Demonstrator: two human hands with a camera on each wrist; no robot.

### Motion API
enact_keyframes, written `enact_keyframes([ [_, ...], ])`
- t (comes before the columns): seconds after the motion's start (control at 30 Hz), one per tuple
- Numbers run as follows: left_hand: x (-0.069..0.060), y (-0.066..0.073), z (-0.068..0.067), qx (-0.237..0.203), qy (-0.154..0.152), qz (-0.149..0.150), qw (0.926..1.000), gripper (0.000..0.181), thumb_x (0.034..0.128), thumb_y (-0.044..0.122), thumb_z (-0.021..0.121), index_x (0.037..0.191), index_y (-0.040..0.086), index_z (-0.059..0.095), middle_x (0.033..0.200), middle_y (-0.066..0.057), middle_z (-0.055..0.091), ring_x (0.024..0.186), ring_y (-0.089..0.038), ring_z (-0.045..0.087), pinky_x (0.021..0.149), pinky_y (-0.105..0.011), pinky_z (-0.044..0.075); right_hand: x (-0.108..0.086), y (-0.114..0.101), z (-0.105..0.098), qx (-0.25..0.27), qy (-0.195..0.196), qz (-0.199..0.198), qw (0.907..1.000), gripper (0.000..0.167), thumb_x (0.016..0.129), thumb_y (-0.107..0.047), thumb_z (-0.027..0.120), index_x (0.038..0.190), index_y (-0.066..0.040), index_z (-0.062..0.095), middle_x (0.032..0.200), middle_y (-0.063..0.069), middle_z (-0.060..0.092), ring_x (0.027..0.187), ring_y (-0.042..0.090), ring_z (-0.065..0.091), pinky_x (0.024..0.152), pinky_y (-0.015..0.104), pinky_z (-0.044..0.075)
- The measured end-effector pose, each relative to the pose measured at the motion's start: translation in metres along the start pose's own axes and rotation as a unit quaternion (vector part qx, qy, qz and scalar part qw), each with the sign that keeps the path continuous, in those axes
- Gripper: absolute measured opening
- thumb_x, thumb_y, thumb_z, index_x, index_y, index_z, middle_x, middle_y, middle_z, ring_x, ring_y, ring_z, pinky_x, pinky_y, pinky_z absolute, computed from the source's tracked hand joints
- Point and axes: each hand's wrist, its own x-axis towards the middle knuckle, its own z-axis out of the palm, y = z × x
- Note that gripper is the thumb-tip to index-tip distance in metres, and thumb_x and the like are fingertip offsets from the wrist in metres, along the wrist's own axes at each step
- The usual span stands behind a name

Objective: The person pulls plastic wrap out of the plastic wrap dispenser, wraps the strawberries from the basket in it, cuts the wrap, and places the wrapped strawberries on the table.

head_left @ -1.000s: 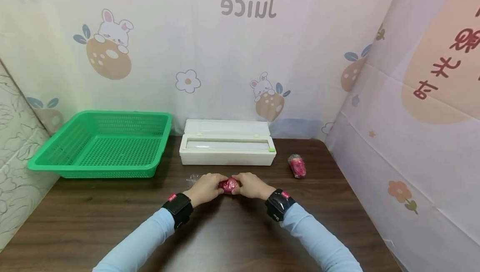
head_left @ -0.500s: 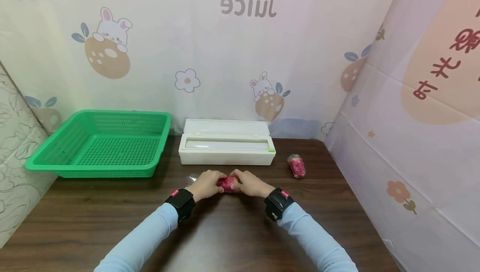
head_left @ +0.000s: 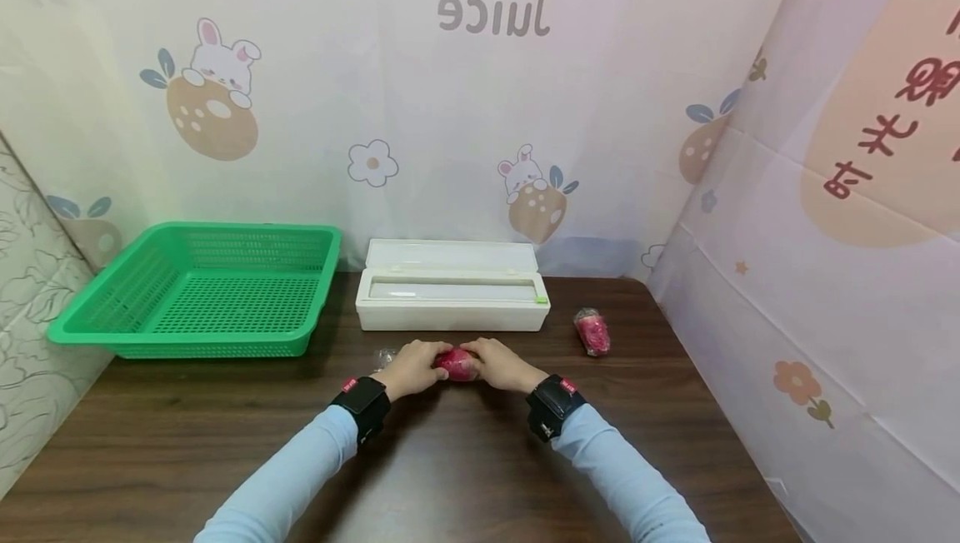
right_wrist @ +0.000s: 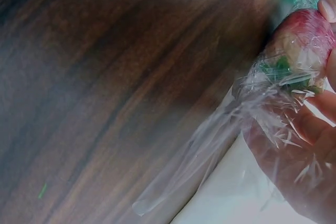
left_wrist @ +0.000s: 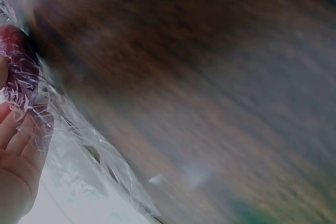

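A red radish (head_left: pixel 457 365) in clear cling film (right_wrist: pixel 184 166) is held between both hands just above or on the table, front and centre. My left hand (head_left: pixel 411 368) grips its left end, and my right hand (head_left: pixel 504 366) grips the right end. In the right wrist view the radish (right_wrist: pixel 302 38) shows a pale end with green stem stubs under the film. Loose film trails over the fingers in both wrist views. Crumpled film (left_wrist: pixel 26 82) covers the radish in the left wrist view. The palms hide part of it.
Behind the hands stands a white cling film dispenser (head_left: pixel 450 318) with its lid raised. A green plastic basket (head_left: pixel 213 346) is at the back left. Another wrapped radish (head_left: pixel 593 333) lies to the right on the brown wooden table (head_left: pixel 450 476). Printed cloth walls enclose the back and sides.
Both hands stay at the same place, with slight finger shifts around the radish. More of its red surface shows now. The basket, dispenser and other radish have not moved on the table.
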Motion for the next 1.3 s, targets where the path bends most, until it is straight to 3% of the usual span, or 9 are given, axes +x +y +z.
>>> enact_keyframes([
  [0.13,0.001,0.002,0.0,-0.003,-0.005,-0.004,1.0,0.039,0.0829,0.015,0.066,0.118,0.0,0.059,0.11,-0.015,0.064,0.097,-0.024,0.061,0.082,-0.039,0.049,0.002,0.002,0.001,0.016,0.0,0.004,0.9999,0.038,0.094,-0.019,0.05,0.126,0.001,0.05,0.109,0.014,0.063,0.092,0.018,0.059,0.082,0.034,0.048],
  [0.3,0.001,0.001,-0.001,-0.003,-0.014,-0.004,0.9999,0.042,0.0818,0.015,0.067,0.12,-0.001,0.057,0.11,-0.016,0.064,0.093,-0.021,0.061,0.08,-0.038,0.049,0.001,0.003,0.001,0.051,0.007,0.004,0.9987,0.025,0.095,-0.018,0.048,0.117,-0.008,0.047,0.092,0.009,0.064,0.071,0.012,0.058,0.064,0.025,0.045],
  [0.47,0.001,-0.001,0.001,-0.007,-0.016,-0.005,0.9998,0.05,0.0768,0.016,0.073,0.121,0.001,0.055,0.109,-0.014,0.064,0.094,-0.022,0.061,0.08,-0.038,0.049,0.001,0.004,0.002,0.079,0.008,0.016,0.9967,0.02,0.096,-0.018,0.046,0.112,-0.008,0.049,0.093,0.008,0.064,0.072,0.013,0.06,0.06,0.023,0.043],
  [0.77,0.002,-0.004,0.003,-0.015,0.006,-0.007,0.9999,0.037,0.0757,0.014,0.074,0.109,0.006,0.058,0.098,-0.009,0.066,0.084,-0.017,0.06,0.073,-0.034,0.049,0.004,0.005,0.003,0.106,0.004,0.033,0.9938,0.018,0.096,-0.019,0.045,0.11,-0.009,0.052,0.099,0.009,0.064,0.075,0.012,0.059,0.061,0.024,0.043],
  [0.97,0.004,-0.006,0.003,-0.013,0.008,-0.011,0.9998,0.036,0.0755,0.014,0.074,0.108,0.005,0.06,0.098,-0.009,0.066,0.085,-0.017,0.06,0.073,-0.034,0.048,0.007,0.004,0.0,0.041,0.012,0.02,0.9989,0.024,0.093,-0.025,0.052,0.11,-0.008,0.057,0.1,0.006,0.064,0.084,0.012,0.057,0.072,0.028,0.047],
  [1.17,0.005,-0.008,0.005,-0.019,0.002,-0.017,0.9997,0.037,0.0774,0.015,0.072,0.111,0.005,0.06,0.099,-0.009,0.066,0.085,-0.017,0.06,0.074,-0.034,0.048,0.006,0.002,0.0,-0.061,0.022,0.003,0.9979,0.052,0.074,-0.035,0.074,0.115,-0.007,0.058,0.107,0.005,0.063,0.095,0.017,0.057,0.08,0.033,0.048],
  [1.3,0.006,-0.01,0.006,-0.017,-0.008,-0.019,0.9996,0.04,0.0788,0.018,0.071,0.114,0.005,0.059,0.1,-0.009,0.066,0.085,-0.017,0.06,0.073,-0.034,0.048,0.005,0.004,0.002,-0.073,0.026,0.008,0.997,0.054,0.076,-0.032,0.073,0.121,-0.006,0.056,0.11,0.008,0.063,0.098,0.019,0.058,0.082,0.035,0.048],
])
